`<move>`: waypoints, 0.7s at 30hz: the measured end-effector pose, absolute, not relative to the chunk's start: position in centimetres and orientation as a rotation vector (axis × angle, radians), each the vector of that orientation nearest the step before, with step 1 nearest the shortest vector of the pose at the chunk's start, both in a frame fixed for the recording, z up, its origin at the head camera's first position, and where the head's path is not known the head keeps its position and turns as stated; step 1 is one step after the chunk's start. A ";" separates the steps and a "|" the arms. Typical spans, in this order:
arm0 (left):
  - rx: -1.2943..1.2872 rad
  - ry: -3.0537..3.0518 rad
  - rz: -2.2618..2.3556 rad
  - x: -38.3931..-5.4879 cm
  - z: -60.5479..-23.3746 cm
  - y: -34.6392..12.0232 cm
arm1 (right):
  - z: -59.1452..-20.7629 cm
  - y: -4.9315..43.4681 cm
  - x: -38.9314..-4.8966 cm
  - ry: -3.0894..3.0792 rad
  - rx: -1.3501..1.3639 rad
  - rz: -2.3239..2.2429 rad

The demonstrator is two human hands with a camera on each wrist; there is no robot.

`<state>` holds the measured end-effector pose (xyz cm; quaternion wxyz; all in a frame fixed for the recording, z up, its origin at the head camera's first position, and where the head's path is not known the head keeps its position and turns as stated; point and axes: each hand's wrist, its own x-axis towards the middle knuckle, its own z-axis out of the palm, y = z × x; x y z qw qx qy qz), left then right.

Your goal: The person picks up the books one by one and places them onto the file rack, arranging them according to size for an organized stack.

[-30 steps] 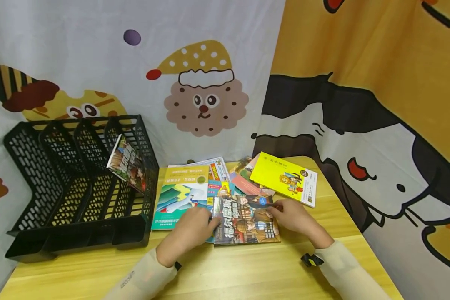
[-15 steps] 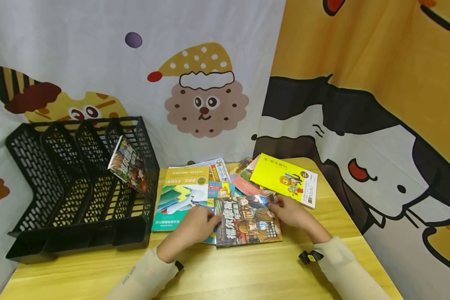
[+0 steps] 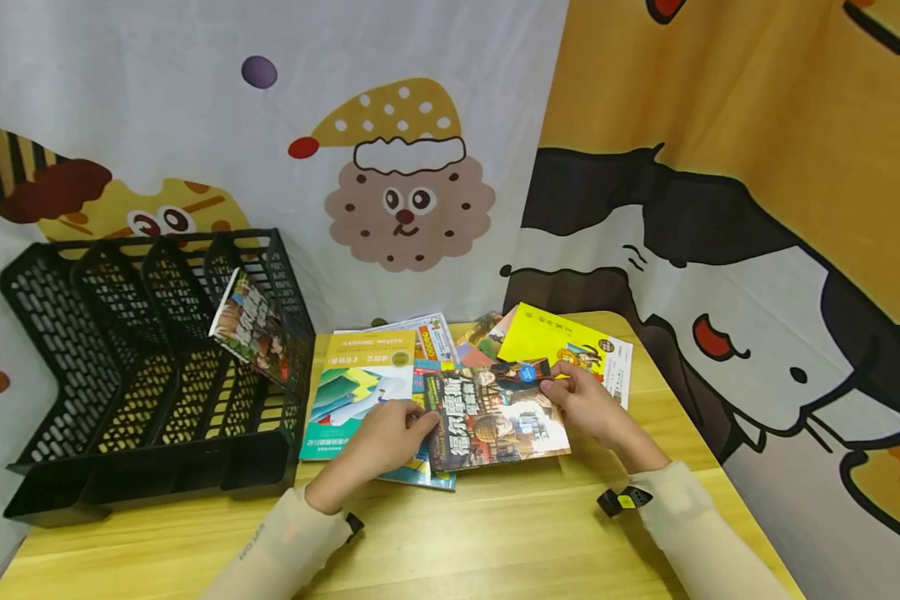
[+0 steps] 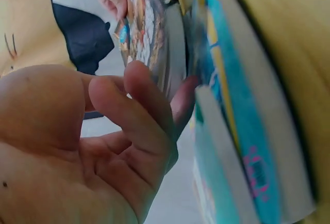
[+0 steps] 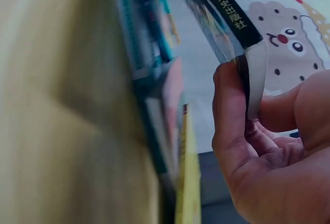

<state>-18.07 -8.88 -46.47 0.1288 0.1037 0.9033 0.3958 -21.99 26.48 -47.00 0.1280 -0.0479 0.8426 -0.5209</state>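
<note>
Head view, lower centre: both hands tilt the brown-covered book (image 3: pixel 504 419) off the pile, left hand (image 3: pixel 385 440) curled under its left edge, right hand (image 3: pixel 587 402) pinching the far corner. Right wrist alone shows thumb and fingers (image 5: pixel 233 115) clamping the spine. Farther left, the black rack (image 3: pixel 67 350) holds one book (image 3: pixel 249 325).

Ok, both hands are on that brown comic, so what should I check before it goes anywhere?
1. Right hand pinches the comic at its far corner: ok.
2. Left hand grip on the near-left edge: cannot tell, fingers only touch it.
3. Comic lifted off the blue book: ok, far edge raised.
4. Rack has bare slots: ok.
5. Book in rack upright: not ok, leaning.
</note>
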 end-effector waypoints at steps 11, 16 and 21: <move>0.160 2.673 1.251 -20.3 -42.7 -11.0 | -42.6 23.0 -23.8 2.373 -0.215 -1.733; 0.150 2.678 1.324 -20.8 -40.3 -12.4 | -40.6 20.8 -24.5 2.292 -0.202 -1.857; 0.092 2.759 1.327 -21.0 -39.6 -13.3 | -39.2 18.8 -24.7 2.284 -0.211 -1.836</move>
